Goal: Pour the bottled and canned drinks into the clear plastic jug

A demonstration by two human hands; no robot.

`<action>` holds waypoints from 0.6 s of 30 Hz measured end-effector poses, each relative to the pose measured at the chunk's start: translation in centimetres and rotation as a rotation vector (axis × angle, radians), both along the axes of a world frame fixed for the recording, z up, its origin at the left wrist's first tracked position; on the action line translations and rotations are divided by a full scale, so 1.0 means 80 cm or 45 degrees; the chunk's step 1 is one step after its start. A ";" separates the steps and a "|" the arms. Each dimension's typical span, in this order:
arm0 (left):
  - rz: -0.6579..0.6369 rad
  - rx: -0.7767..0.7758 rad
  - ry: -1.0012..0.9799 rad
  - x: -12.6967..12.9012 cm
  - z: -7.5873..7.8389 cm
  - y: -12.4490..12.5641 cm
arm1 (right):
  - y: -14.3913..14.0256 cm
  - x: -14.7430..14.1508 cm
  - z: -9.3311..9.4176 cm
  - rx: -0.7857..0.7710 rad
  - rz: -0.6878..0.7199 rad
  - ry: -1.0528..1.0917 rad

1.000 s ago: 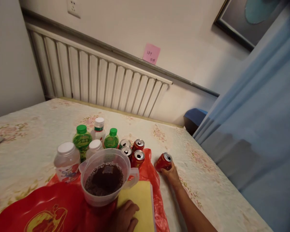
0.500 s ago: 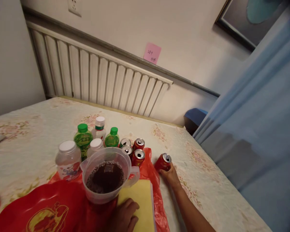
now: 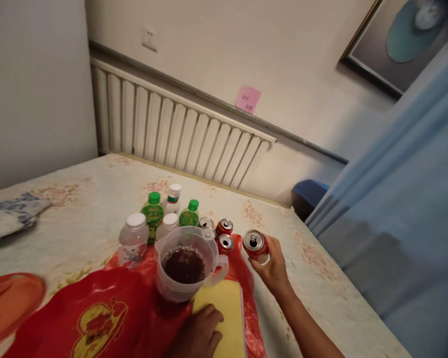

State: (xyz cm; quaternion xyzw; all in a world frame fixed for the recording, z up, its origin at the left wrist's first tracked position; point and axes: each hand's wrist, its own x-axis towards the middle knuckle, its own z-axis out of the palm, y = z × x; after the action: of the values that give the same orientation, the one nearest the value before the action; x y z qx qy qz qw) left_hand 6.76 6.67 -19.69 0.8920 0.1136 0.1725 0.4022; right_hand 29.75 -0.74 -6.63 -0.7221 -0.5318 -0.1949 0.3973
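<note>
My right hand (image 3: 272,271) grips a red drink can (image 3: 255,244) and holds it lifted just right of the red plastic bag (image 3: 104,303). Flat on a yellow pad (image 3: 226,315) at the near edge rests my left hand (image 3: 201,335), fingers loosely curled, holding nothing. Just beyond that hand stands a clear plastic jug (image 3: 186,268) of dark liquid. Behind the jug are three more cans (image 3: 224,226) and several bottles, two with green caps (image 3: 153,211) and others with white caps (image 3: 133,241).
Everything sits on a floral tablecloth (image 3: 78,219). A red tray (image 3: 7,306) lies at the left edge, a blue-patterned cloth (image 3: 7,219) further back. A white radiator (image 3: 179,129) lines the wall; a blue curtain (image 3: 403,209) hangs at the right.
My right hand has lifted the red can off the table and turned its top toward me. The view has shifted, revealing more of the table's left side. The left hand stays on the pad.
</note>
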 end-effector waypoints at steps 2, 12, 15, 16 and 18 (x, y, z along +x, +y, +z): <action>0.016 0.018 -0.025 -0.001 -0.003 0.000 | 0.011 -0.017 0.022 -0.009 0.067 -0.111; 0.045 0.004 -0.064 -0.011 0.000 -0.006 | 0.056 -0.073 0.092 -0.137 0.319 -0.642; 0.041 -0.062 0.046 -0.010 0.011 -0.006 | 0.064 -0.076 0.100 -0.138 0.333 -0.778; 0.043 -0.081 0.062 -0.010 0.015 -0.005 | 0.066 -0.077 0.102 -0.136 0.339 -0.816; 0.046 -0.115 0.086 -0.011 0.022 -0.005 | 0.068 -0.078 0.106 -0.133 0.347 -0.882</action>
State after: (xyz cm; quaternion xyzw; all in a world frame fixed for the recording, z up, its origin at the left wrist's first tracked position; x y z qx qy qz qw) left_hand 5.85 6.29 -17.92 0.8760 0.1509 0.1444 0.4348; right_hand 23.52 4.69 1.89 -0.5552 -0.7351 -0.3455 0.1789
